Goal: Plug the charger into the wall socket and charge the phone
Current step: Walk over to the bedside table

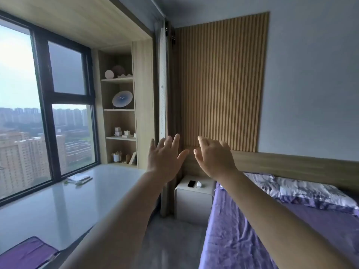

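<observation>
A black phone (191, 183) lies flat on the white bedside table (192, 202) at the room's far end. Just right of it stands a small white charger (199, 184); its cable is too small to make out. Both my arms are stretched forward at chest height, well above and in front of the table. My left hand (165, 156) is open with fingers spread. My right hand (215, 156) is open too, fingers loosely curved. Neither hand holds anything. No wall socket shows; my hands cover the wall above the table.
A bed with purple sheets (272, 230) and a patterned pillow (303, 191) fills the right. A white window ledge (68, 206) with books (79, 179) runs along the left. Wooden shelves (120, 113) stand in the corner. A grey floor strip (171, 243) leads to the table.
</observation>
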`<state>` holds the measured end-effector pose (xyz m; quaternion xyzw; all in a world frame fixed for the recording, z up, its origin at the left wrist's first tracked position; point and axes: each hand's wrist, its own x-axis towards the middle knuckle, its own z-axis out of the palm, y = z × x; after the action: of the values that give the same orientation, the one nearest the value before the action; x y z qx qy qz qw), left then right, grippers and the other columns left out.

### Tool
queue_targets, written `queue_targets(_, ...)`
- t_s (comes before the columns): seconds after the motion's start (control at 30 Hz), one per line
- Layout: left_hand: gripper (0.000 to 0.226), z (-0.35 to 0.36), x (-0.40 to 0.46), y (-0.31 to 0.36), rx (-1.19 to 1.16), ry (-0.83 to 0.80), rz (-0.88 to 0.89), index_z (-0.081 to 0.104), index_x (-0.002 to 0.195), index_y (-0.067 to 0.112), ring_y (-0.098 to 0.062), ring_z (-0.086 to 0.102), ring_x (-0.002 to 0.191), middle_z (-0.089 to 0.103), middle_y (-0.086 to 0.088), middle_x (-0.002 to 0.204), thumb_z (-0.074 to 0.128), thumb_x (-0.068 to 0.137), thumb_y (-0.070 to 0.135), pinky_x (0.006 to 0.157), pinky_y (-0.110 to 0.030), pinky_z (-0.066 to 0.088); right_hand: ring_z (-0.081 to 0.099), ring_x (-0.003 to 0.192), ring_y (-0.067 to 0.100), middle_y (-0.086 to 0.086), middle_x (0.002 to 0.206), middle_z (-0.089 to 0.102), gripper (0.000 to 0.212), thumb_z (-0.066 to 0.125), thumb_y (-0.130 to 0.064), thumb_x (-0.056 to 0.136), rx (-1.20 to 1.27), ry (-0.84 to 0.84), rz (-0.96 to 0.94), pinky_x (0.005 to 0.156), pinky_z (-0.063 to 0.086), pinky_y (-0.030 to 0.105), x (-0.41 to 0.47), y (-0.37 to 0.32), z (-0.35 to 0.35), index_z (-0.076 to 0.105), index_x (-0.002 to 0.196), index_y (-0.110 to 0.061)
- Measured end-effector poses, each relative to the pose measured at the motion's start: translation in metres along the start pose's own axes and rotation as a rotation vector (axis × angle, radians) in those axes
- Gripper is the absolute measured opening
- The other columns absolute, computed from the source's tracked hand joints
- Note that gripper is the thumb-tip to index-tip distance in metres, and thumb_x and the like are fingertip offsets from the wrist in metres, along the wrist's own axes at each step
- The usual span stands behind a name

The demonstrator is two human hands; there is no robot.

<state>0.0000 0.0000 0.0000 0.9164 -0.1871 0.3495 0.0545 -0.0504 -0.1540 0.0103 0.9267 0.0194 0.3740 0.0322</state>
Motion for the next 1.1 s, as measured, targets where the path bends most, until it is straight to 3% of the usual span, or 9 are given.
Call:
queue_targets(0.27,0.062,0.034,-0.044,-0.009,0.049,-0.048,-0.011,0.039,0.137,0.017,-0.024,0.05,0.127,0.059,-0.004,0.132,0.023,0.093,0.058,0.114,-0.048,0.026,0.055,0.116,0.029,0.01,0.131,0.058,0.047,0.035,-0.037,0.096,0.108,-0.1,-0.037,0.099,0.035,0.044,-0.031,-0.016,0.056,0.043,0.134,-0.01)
queue_targets(0.47,0.051,0.056,-0.087,-0.026,0.026,-0.11,-0.05,0.059,0.115,0.017,-0.025,0.063,0.107,0.068,-0.005,0.117,0.032,0.092,0.054,0.099,-0.042,0.044,0.058,0.108,0.031,0.011,0.119,0.065,0.042,0.035,-0.038,0.095,0.136,-0.184,-0.061,0.089,0.039,0.04,-0.059,-0.044,0.091,0.051,0.123,-0.011)
queue_targets(0.63,0.049,0.078,-0.127,-0.052,0.03,-0.219,-0.07,0.06,0.111,0.02,-0.021,0.066,0.096,0.072,-0.001,0.107,0.031,0.092,0.055,0.086,-0.035,0.05,0.06,0.103,0.03,0.012,0.106,0.069,0.037,0.034,-0.038,0.095,0.186,-0.251,-0.064,0.087,0.04,0.04,-0.083,-0.077,0.117,0.053,0.113,-0.012)
queue_targets(0.87,0.049,0.097,-0.178,-0.108,0.02,-0.336,-0.036,0.063,0.096,0.019,-0.022,0.065,0.093,0.072,0.0,0.097,0.029,0.094,0.054,0.079,-0.033,0.042,0.058,0.104,0.031,0.011,0.109,0.068,0.038,0.033,-0.039,0.095,0.214,-0.367,-0.042,0.085,0.039,0.04,-0.118,-0.139,0.15,0.053,0.112,-0.012)
queue_targets(1.1,0.05,0.12,-0.238,-0.17,-0.039,-0.441,-0.004,0.065,0.087,0.017,-0.024,0.065,0.092,0.073,-0.003,0.094,0.031,0.093,0.054,0.083,-0.033,0.045,0.054,0.111,0.029,0.008,0.113,0.067,0.046,0.028,-0.041,0.097,0.178,-0.528,0.009,0.089,0.037,0.038,-0.162,-0.215,0.181,0.064,0.104,-0.013)
